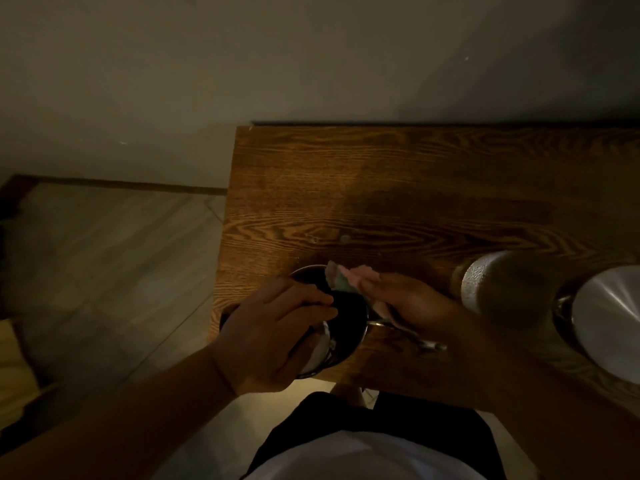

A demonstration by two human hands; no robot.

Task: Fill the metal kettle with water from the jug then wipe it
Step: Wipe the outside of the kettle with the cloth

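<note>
From above, in dim light, the kettle point(332, 327) sits at the near left corner of the table point(415, 188), close to the edge. The left hand point(277, 327) is clamped over its top on the near left side, fingers curled around what looks like the handle or rim, steadying it. Just right of that hand, the right hand point(405, 299) is closed on a pink and green cloth point(343, 278) and presses it against the kettle's far right side. A thin metal piece point(415, 341), perhaps the spout or a handle, pokes out beneath the right wrist; I cannot tell which. Further right of the right hand stands a textured jug point(491, 285), upright on the table and apart from both hands, with a shiny metal vessel point(609, 320) just beyond it.

With the jug set down and the cloth on the kettle, the filling appears done and the wiping is under way. Whether water is inside I cannot see. How much of the surface remains to wipe is unclear.
</note>
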